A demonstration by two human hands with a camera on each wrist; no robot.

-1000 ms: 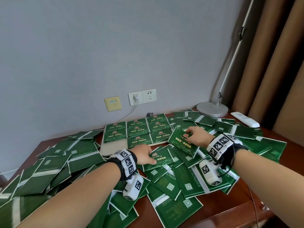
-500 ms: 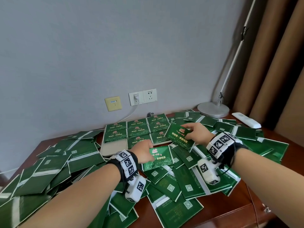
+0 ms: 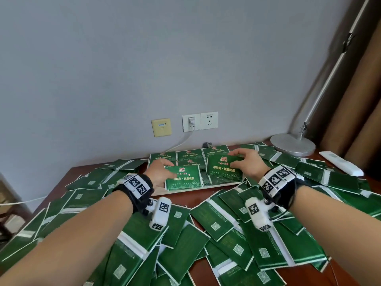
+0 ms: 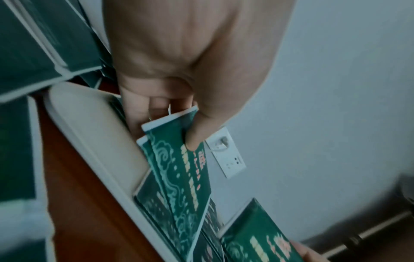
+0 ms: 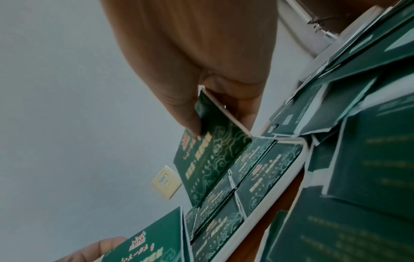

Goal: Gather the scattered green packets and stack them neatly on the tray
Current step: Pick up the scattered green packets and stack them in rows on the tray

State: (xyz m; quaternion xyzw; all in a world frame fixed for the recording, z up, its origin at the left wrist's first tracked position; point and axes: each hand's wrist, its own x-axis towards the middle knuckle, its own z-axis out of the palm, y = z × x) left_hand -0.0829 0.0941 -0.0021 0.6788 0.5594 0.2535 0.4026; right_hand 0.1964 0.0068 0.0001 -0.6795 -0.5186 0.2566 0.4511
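Note:
A beige tray (image 3: pixel 185 190) lies at the back of the wooden table, against the wall, with rows of green packets (image 3: pixel 189 154) laid face up on it. My left hand (image 3: pixel 159 172) pinches one green packet (image 3: pixel 182 179) (image 4: pixel 179 170) over the tray's front left part. My right hand (image 3: pixel 246 162) pinches another green packet (image 3: pixel 223 169) (image 5: pixel 208 159) over the tray's right part, tilted above the stacked rows. The tray's rim (image 4: pixel 94 141) (image 5: pixel 289 173) shows in both wrist views. Several loose green packets (image 3: pixel 214 221) lie scattered over the table.
A lamp base (image 3: pixel 292 144) and its slanted pole stand at the back right. A white remote (image 3: pixel 340 166) lies beside it. Wall sockets (image 3: pixel 200 121) with a plugged-in cable sit above the tray. Brown curtains hang at the right. Bare wood (image 3: pixel 189 200) shows in front of the tray.
Both hands have lifted their packets off the heap and carried them back toward the wall, over the tray. The head view has moved closer.

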